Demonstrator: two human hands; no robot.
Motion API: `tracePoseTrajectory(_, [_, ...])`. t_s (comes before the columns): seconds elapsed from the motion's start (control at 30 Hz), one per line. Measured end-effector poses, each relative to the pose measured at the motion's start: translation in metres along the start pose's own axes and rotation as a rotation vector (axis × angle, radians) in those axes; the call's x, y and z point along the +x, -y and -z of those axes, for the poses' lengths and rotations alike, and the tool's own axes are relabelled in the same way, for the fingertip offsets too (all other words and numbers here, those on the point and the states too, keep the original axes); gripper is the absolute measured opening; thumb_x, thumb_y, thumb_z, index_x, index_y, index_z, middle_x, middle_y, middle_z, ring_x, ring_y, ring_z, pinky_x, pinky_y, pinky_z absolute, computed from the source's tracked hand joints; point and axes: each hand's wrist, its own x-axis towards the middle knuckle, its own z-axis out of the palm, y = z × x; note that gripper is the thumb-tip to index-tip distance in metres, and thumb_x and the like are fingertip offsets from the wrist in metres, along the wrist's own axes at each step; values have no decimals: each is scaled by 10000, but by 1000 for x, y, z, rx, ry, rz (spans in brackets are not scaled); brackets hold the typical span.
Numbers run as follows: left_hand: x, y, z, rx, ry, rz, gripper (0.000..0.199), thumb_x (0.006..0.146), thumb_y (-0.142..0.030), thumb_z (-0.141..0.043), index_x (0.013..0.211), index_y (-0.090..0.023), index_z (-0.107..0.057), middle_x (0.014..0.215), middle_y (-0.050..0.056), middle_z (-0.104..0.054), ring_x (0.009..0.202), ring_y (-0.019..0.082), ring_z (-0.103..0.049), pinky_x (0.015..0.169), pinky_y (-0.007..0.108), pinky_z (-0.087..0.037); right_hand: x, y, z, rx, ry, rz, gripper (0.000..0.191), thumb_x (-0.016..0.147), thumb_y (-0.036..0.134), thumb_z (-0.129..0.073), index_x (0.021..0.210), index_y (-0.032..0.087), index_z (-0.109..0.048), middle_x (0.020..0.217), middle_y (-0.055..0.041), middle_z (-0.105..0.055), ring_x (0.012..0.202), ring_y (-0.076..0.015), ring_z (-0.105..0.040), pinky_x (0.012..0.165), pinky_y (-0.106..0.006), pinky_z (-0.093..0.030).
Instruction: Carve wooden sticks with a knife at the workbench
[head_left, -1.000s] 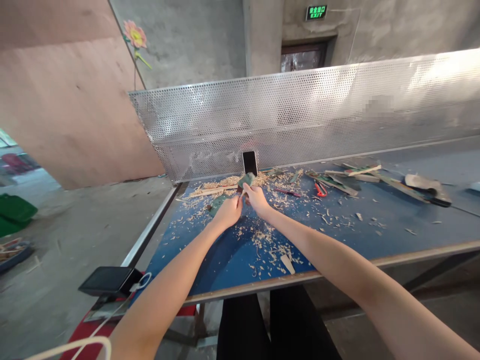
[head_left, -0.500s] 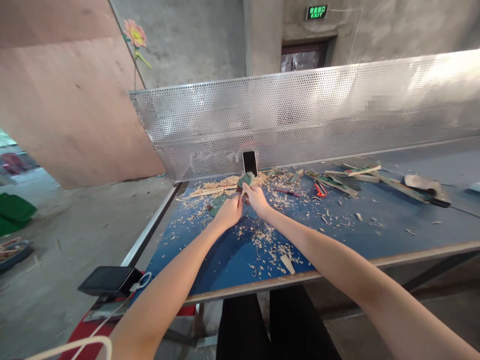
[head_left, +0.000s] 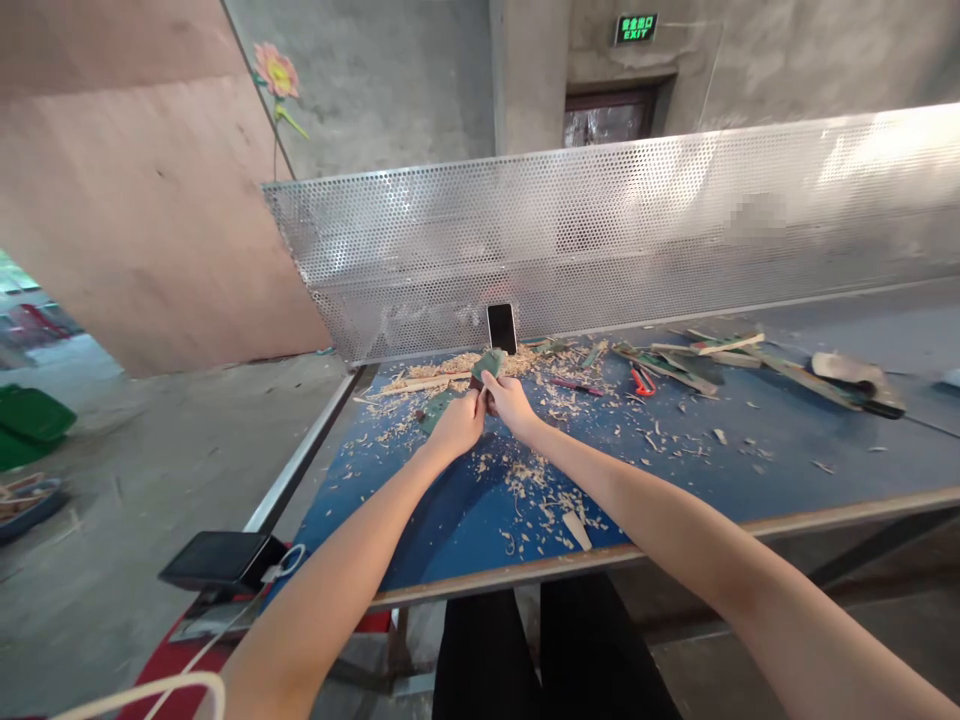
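Observation:
My left hand [head_left: 459, 424] is closed, its fingers wrapped round something thin and mostly hidden. Pressed up against it, my right hand [head_left: 511, 400] pinches a small green piece [head_left: 489, 363] with a dark brown side, perhaps folded sandpaper. Both hands meet just above the blue tabletop [head_left: 420, 535]. Another green sheet [head_left: 433, 410] lies on the table beside my left hand. Pale wood shavings [head_left: 525, 475] are scattered around and under the hands. Behind them a phone [head_left: 502, 328] leans upright.
A perforated metal screen [head_left: 465, 230] runs along the table's back. To the right lie a red-handled cutter [head_left: 642, 381], a purple stick-like tool [head_left: 576, 386], green-and-pale strips [head_left: 739, 355] and a curved piece [head_left: 847, 370]. A pale wood chip [head_left: 577, 530] sits near the front edge. A black device [head_left: 223, 560] stands lower left.
Both hands stay together in nearly the same place. The green piece shifts slightly between them, and the pale strip seen between the hands is now less visible. The view tilts very slightly.

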Motion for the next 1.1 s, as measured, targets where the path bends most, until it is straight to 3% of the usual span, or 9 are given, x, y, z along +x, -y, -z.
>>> tracePoseTrajectory(0.1, [1,-1,2,6,-16,4,318,1129,-321,-399,935,-202,-622,746,78,-690,677,233,-673,651,311,-386,5,4,5,1,-25,3,581,922,579,-744,585,257,-398,442,64,-373,400,-81,-299,407,-251,-263])
tracePoseTrajectory(0.27, [-2,-5,4,17,39,-21,383,1133,-373,-395,833,-213,-572,631,27,-601,557,187,-572,598,305,-328,18,20,30,40,-223,35,562,947,541,-740,617,257,-384,452,88,-322,400,-77,-273,402,-248,-228])
tracePoseTrajectory(0.5, [-1,-1,4,19,4,1,310,1128,-316,-389,953,-197,-616,744,75,-686,659,221,-654,638,311,-374,0,3,2,14,43,-36,543,925,563,-736,609,251,-423,442,65,-375,397,-79,-276,405,-254,-256])
tracePoseTrajectory(0.57, [0,0,6,25,2,5,346,1133,-336,-369,933,-199,-617,726,72,-676,646,223,-646,642,316,-385,4,5,7,4,-2,-32,531,919,531,-743,606,251,-418,429,68,-368,399,-79,-272,399,-251,-235])
tracePoseTrajectory(0.7, [0,-1,7,58,65,2,402,1131,-371,-369,862,-203,-616,679,60,-646,609,214,-618,639,318,-397,17,17,27,40,-215,-20,530,917,499,-749,623,265,-375,417,97,-297,396,-77,-222,386,-246,-179])
tracePoseTrajectory(0.77, [-1,-1,7,69,79,5,403,1132,-370,-367,873,-199,-625,693,67,-655,618,218,-626,645,319,-404,15,16,28,45,-203,-9,545,913,511,-756,621,265,-368,428,100,-291,398,-73,-214,388,-246,-184])
tracePoseTrajectory(0.93, [0,1,6,67,31,7,336,1136,-330,-363,1009,-186,-639,789,97,-707,701,239,-681,663,317,-411,2,1,4,-7,32,13,583,885,585,-773,581,252,-405,444,66,-367,404,-77,-288,408,-253,-238])
tracePoseTrajectory(1.0, [2,1,7,59,7,-5,351,1140,-344,-358,989,-188,-635,773,90,-696,702,234,-678,662,314,-410,5,3,5,-4,20,18,585,875,580,-784,574,251,-405,435,67,-365,404,-77,-284,409,-253,-237])
tracePoseTrajectory(1.1, [2,-1,7,66,36,-12,410,1138,-391,-357,895,-196,-623,698,63,-648,636,214,-631,644,311,-403,15,14,22,45,-133,17,558,894,548,-768,597,257,-395,422,82,-334,397,-77,-246,399,-251,-206])
